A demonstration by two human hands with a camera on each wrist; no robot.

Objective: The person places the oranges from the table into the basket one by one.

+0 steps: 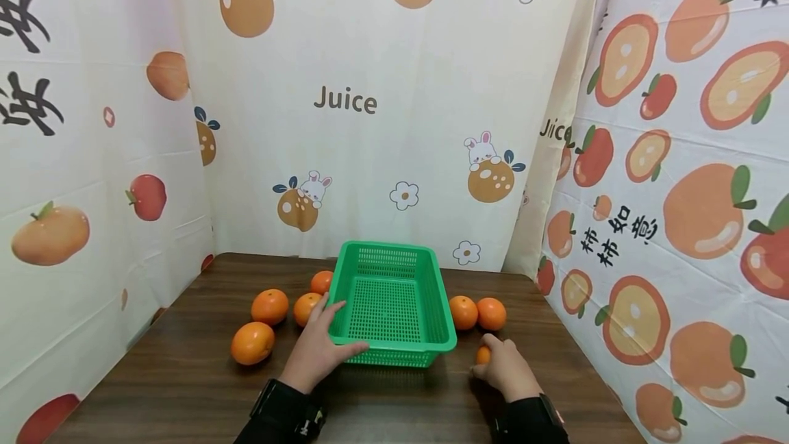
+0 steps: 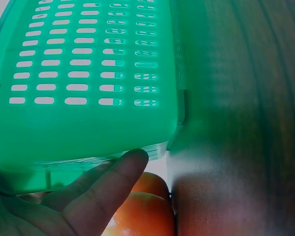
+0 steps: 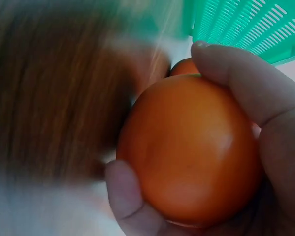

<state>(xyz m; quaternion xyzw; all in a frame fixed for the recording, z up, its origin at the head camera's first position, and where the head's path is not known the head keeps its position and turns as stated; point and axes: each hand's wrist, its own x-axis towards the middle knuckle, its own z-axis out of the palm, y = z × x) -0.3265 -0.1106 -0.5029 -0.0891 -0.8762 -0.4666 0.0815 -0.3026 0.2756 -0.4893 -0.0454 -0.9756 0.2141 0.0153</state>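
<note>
- Lower right of the head view: the right hand is clamped on an orange, fingertips on opposite sides. The skin looks smooth and glossy, so a loose pinch might let it slip and roll; whether it touches the surface I cannot tell.
- Lower centre-left: the left hand has thumb and fingers spread apart against the near-left corner of the green basket. Pressing down on that corner could tip the basket; an uneven push could slew it round.
- Left of that hand: one loose orange sits in the open and could roll if the forearm brushed it.
- Centre right: two oranges lie side by side just beyond the right hand, near the basket's right wall. Knuckles or a shifted basket might knock them away.
- Farther, left of centre: three more oranges; the two beside the basket could be shoved by its wall.
</note>
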